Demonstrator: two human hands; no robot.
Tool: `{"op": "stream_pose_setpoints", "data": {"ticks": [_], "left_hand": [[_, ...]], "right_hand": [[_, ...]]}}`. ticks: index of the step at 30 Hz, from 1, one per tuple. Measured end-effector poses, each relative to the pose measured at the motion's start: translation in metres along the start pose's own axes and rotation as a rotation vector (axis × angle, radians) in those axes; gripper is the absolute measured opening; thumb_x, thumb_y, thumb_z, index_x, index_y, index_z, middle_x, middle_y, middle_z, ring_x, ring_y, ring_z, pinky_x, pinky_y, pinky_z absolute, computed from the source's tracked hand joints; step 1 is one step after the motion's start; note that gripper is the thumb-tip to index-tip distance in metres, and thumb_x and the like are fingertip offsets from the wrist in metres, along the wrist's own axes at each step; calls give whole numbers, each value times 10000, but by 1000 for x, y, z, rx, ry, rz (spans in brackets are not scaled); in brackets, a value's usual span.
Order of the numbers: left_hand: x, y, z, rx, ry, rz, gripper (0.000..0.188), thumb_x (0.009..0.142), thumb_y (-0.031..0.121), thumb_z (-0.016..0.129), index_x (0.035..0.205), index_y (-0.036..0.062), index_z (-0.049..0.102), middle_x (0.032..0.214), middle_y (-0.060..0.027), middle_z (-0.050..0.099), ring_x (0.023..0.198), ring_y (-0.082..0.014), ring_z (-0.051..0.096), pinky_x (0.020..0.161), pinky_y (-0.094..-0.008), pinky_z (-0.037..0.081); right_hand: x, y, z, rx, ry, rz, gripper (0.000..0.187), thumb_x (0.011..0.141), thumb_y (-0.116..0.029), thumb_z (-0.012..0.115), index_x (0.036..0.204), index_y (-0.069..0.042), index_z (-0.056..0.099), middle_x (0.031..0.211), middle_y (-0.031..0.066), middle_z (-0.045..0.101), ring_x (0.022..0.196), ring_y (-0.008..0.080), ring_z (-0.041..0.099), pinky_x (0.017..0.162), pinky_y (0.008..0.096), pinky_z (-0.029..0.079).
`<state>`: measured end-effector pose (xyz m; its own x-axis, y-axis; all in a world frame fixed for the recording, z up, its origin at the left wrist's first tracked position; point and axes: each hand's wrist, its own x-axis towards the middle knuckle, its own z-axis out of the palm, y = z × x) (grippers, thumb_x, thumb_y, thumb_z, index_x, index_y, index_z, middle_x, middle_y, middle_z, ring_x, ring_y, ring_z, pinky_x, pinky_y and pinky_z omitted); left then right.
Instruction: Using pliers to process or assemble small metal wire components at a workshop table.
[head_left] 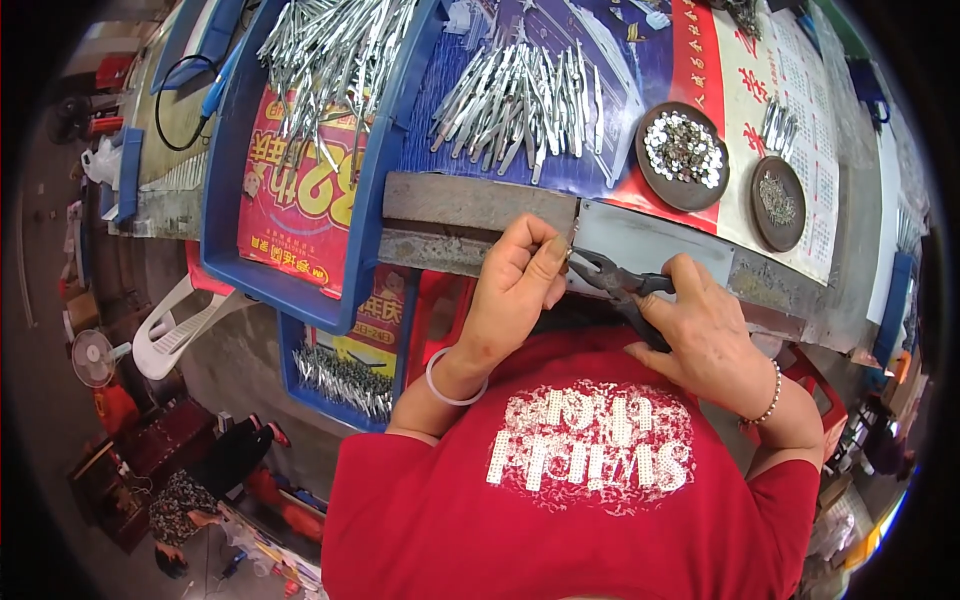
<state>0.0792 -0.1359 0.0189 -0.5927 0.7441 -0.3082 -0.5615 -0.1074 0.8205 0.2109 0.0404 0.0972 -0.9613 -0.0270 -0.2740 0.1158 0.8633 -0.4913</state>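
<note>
Red short-sleeved T-shirt with pale printed lettering (570, 555) fills the lower middle of the frame, nearest of all; just above it, at centre, two bare hands work close together. Left hand (517, 275): thumb and forefinger pinched together, on a small shiny piece (570, 254) too small for me to make out; other fingers curled in. Right hand (705, 325): fingers wrapped round the handles of dark metal pliers (625, 288), right of centre; their nose points left, up to the left fingertips; whether the jaws bite on anything, I cannot tell. Behind the pliers, a flat grey metal plate (655, 240) at the bench edge; top centre, a loose heap of silvery narrow metal strips (525, 105) on a blue printed sheet (415, 150); upper right, a round brown dish (662, 190) of silvery discs (685, 148), a smaller brown dish (783, 241) beside it; upper left, a deep blue plastic tray (373, 200) bearing more strips.
</note>
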Motion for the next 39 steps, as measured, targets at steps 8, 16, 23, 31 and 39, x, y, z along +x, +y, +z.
{"op": "stream_pose_setpoints", "data": {"ticks": [8,16,23,31,39], "left_hand": [[1,-3,2,134,-12,24,162,1012,181,506,924,47,480,674,26,470,554,-33,418,493,-188,328],[1,-7,0,159,19,62,152,1007,177,517,932,47,494,661,33,479,555,-27,426,497,-185,338],[0,9,10,74,66,61,119,991,127,524,1059,29,534,823,-2,569,608,-44,480,507,-163,316],[-13,5,24,78,-86,90,223,994,58,471,1209,-1,482,926,-18,554,742,-55,512,689,-202,433],[-14,-8,39,344,-54,355,240,999,49,455,1233,-1,465,907,-48,596,691,-76,541,621,-227,456]], "right_hand": [[-1,0,2,-36,-26,40,332,683,-252,784,906,-36,666,956,163,454,908,328,537,691,420,466],[11,19,-13,892,-435,142,360,704,-267,774,892,5,633,914,173,503,745,352,540,647,369,442],[-9,28,19,-131,147,5,349,715,-163,745,979,8,593,1103,182,515,966,350,505,821,430,428],[6,8,16,117,310,-37,324,754,-84,717,1040,1,589,1031,146,578,925,311,583,783,381,470],[40,-8,48,729,589,-44,57,883,-13,586,888,24,543,785,104,545,645,155,508,588,265,409]]}}
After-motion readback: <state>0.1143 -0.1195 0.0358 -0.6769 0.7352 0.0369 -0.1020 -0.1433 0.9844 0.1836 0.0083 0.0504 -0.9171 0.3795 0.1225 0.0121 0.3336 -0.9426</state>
